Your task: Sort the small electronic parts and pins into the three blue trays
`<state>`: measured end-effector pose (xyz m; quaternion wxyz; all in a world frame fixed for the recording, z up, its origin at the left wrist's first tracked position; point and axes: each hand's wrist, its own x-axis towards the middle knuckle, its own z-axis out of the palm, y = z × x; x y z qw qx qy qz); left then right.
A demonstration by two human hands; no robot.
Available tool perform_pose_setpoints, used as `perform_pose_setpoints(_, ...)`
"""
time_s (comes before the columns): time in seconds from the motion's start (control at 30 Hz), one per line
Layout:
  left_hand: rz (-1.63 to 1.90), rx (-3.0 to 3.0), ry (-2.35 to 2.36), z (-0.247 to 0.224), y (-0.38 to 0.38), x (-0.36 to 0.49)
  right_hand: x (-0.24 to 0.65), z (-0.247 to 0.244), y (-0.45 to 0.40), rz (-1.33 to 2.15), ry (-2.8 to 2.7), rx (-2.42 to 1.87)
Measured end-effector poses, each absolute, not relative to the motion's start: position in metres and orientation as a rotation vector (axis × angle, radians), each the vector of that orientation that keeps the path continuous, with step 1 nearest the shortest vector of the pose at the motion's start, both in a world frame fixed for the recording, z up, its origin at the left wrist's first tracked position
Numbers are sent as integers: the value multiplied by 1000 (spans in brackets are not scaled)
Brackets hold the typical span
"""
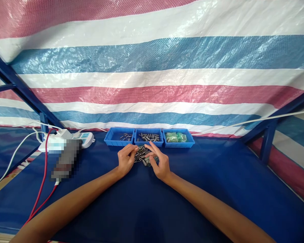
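Note:
My left hand (126, 159) is closed in a pinch at the left side of a loose pile of small metal pins and dark cylinders (142, 154). A thin rod-like piece shows at its fingertips, too small to make out well. Over the pile's right side, my right hand (161, 164) has its fingers stretched and apart, index fingertip near that piece. Some greenish pieces (147, 160) lie partly hidden beneath the right fingers. Just behind the hands stand three blue bins: the left bin (111, 139) with thin pins, the middle bin (149, 143) with grey cylinders, the right bin (183, 144) with green-wrapped pieces.
On the blue table (207, 189), a white power strip (87, 140) with plugs stands at the back left. A blurred dark device (67, 157) with a red cable (44, 179) lies in front of it. Striped sheeting (152, 77) and blue frame posts (268, 143) bound the table.

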<state>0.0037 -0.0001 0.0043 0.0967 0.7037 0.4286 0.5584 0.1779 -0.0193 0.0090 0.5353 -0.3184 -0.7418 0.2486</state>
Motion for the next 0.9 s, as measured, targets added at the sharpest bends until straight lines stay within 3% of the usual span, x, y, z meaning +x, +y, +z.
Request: perform_pose_setpoints(0.9, 1680, 2060, 1285, 5, -1, 4, 177, 8, -19, 512, -1796, -777)
